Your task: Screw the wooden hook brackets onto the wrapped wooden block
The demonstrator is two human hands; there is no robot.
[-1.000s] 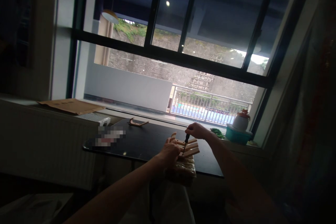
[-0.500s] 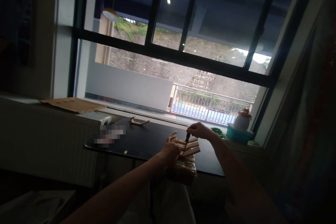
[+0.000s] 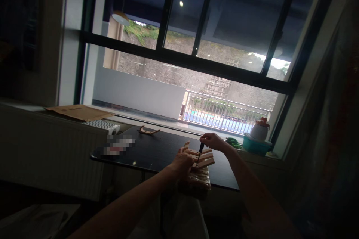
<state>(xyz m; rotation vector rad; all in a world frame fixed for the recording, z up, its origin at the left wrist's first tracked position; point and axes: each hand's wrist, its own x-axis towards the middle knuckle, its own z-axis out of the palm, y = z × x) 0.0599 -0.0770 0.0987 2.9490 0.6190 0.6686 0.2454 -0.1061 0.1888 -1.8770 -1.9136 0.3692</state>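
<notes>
View turned slightly left, screwdriver and table appearing farther right

Hands, screwdriver (black-handled), wooden pieces, window

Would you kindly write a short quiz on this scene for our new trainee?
1. What does the person's bare right hand hold?
A) a red-handled paintbrush
B) a slim black-handled screwdriver
C) a white ceramic cup
2. True or false: the person's bare left hand holds the pale wooden slats.
3. As seen in the picture, which lies farther left: the flat brown paper envelope or the teal plastic box?

Key: 1. B; 2. True; 3. The envelope.
</notes>
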